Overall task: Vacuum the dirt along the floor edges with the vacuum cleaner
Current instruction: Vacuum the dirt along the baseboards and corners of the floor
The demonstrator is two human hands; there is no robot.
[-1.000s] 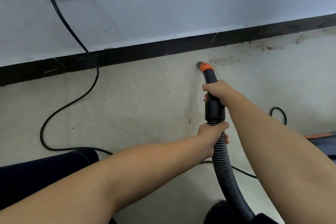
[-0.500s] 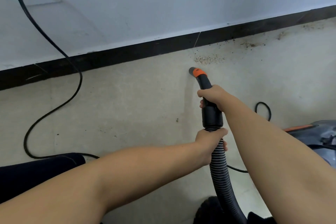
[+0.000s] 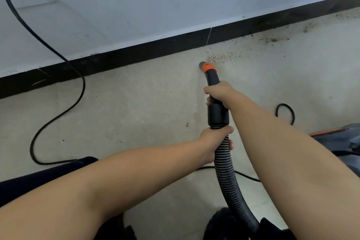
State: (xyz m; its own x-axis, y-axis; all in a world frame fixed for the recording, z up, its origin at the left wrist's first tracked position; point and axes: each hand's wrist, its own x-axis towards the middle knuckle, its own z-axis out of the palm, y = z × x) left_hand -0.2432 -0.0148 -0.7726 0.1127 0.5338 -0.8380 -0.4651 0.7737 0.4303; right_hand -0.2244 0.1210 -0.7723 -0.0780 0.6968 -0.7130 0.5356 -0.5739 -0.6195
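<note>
Right hand (image 3: pixel 219 93) is wrapped around the black rigid wand of the vacuum hose (image 3: pixel 224 165), just above the collar; left hand (image 3: pixel 215 141) grips the ribbed section right below it. Both are grasping, nothing released. Nozzle (image 3: pixel 205 66), with its orange ring, sits low on the floor (image 3: pixel 136 107), just short of the black skirting (image 3: pixel 136 55), mouth angled toward the wall. The nearest dirt (image 3: pixel 224 57) is a speckled patch just right of the nozzle tip, not yet under it; more grit trails along the skirting toward the far right (image 3: pixel 272 40), plus a few stray specks on the open floor left of the hose. Judgement: the step in hand is sweeping right along the edge. To do it well, keep the mouth close to flat on the floor so suction doesn't bleed off, drag slowly into the patch rather than over it, then run the tip tight against the skirting joint where fine grit collects. Use the right hand to steer and the left to feed hose slack so the ribbed part doesn't kink or pull the tip off line. Vacuum body (image 3: pixel 339 142) sits at the right edge, close to the right forearm, so the reach rightward looks limited; it may need repositioning. Power cord (image 3: pixel 58 115) loops across the floor to the left, well apart from the nozzle, and looks unlikely to snag in this direction.
</note>
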